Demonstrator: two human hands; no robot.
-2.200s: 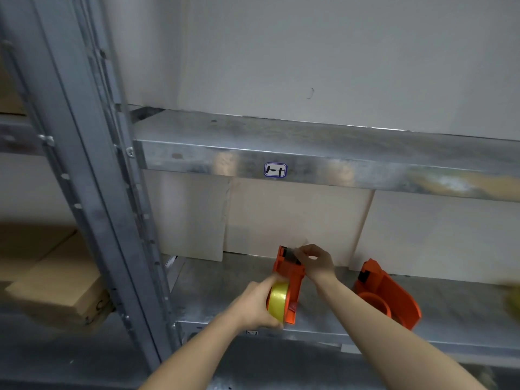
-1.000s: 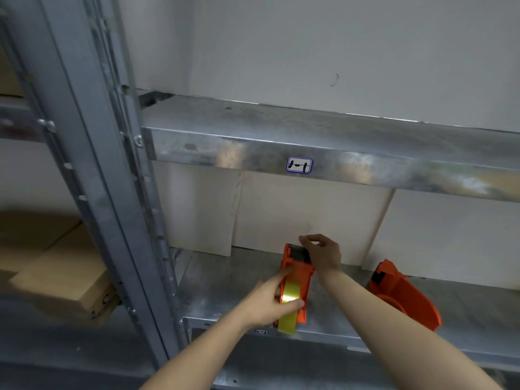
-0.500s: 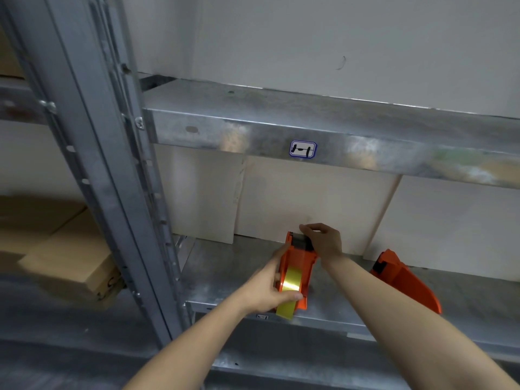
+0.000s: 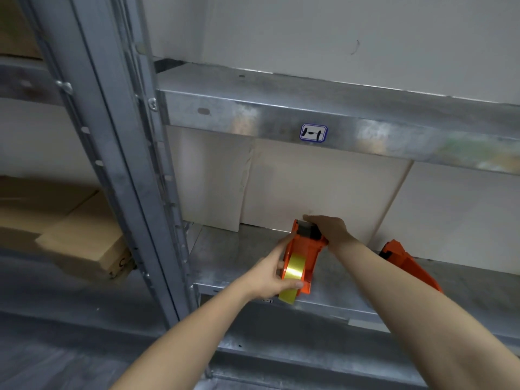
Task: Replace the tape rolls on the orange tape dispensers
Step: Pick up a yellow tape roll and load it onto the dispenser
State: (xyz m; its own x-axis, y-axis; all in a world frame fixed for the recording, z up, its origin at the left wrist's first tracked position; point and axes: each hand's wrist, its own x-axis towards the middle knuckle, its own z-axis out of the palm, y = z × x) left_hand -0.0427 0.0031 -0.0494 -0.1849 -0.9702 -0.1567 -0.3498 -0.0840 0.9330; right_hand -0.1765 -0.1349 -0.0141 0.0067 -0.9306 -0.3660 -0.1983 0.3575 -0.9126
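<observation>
- My left hand (image 4: 271,277) is wrapped around the roll of shiny yellow packing tape (image 4: 293,270), thumb under its lower rim, holding it in the near end of the orange plastic tape dispenser (image 4: 305,254).
- My right hand (image 4: 327,229) is closed over the dispenser's far end, fingers curled on the dark cutter head, steadying it.
- The dispenser stands on edge right at the front edge of the galvanised metal shelf (image 4: 233,257), and the roll's lower part hangs past that edge.
- Risk: I judge the roll may not be fully seated on its hub. If my left hand lets go early, it could drop off the front edge.
- Risk: my right fingers sit by the cutter. A slip while I press the roll could drag them over the blade, though I cannot see the teeth.
- Risk: pushing sideways on a dispenser standing on edge could tip it off the shelf.
- Count: two orange dispensers. The second orange dispenser (image 4: 408,266) lies well apart toward the shelf's right, partly behind my right forearm, and whether it carries a roll is hidden.
- Count: one yellow roll in view, two hands, one brown cardboard box (image 4: 84,235) on the neighbouring bay at left.
</observation>
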